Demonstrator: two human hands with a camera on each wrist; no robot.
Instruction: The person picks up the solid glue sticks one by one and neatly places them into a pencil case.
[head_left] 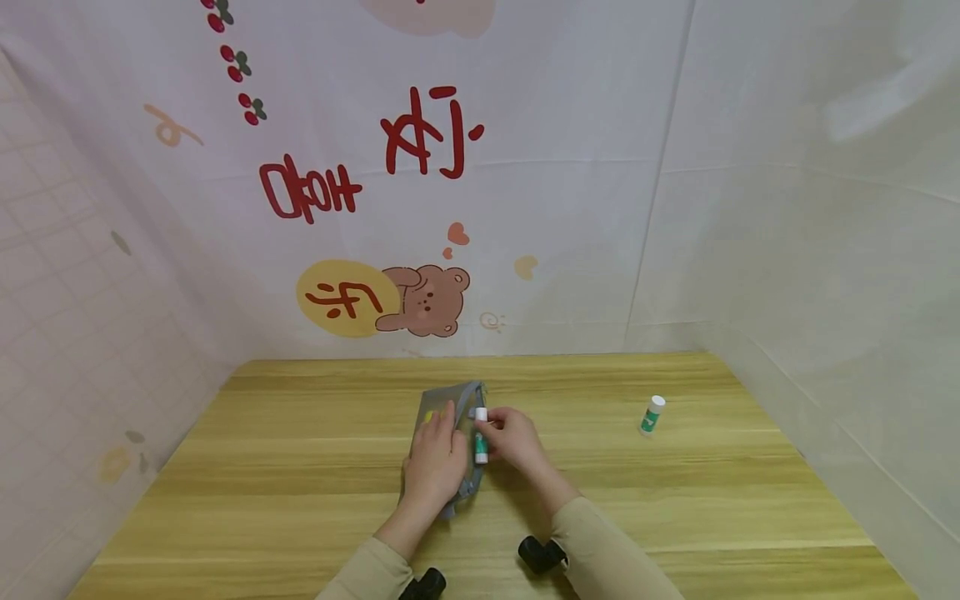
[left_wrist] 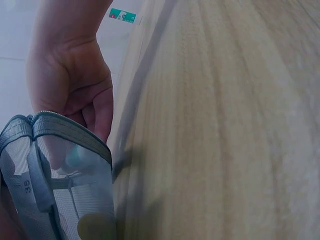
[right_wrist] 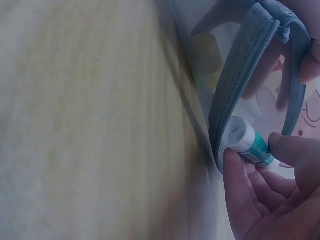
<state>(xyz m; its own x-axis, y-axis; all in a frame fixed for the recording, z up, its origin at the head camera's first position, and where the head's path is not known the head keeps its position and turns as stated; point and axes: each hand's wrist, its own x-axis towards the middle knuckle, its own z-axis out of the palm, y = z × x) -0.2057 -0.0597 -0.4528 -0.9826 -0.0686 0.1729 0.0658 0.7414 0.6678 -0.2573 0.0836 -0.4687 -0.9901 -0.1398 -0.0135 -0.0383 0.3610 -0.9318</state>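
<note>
On the table (head_left: 300, 467), one pouch (head_left: 446, 397) is gripped by the left hand (head_left: 437, 467), its zippered mouth spread. One glue stick (head_left: 481, 447) is pinched in the right hand (head_left: 513, 437); one more stick (head_left: 651, 417) is seen to the right, well apart, making two in all. The glue stick is held about its middle, between thumb and fingers, at the pouch's opening. In the head view its long axis is seen running up and down, roughly along the open rim; in the right wrist view it is slanted, one white end pointed upper left.
</note>
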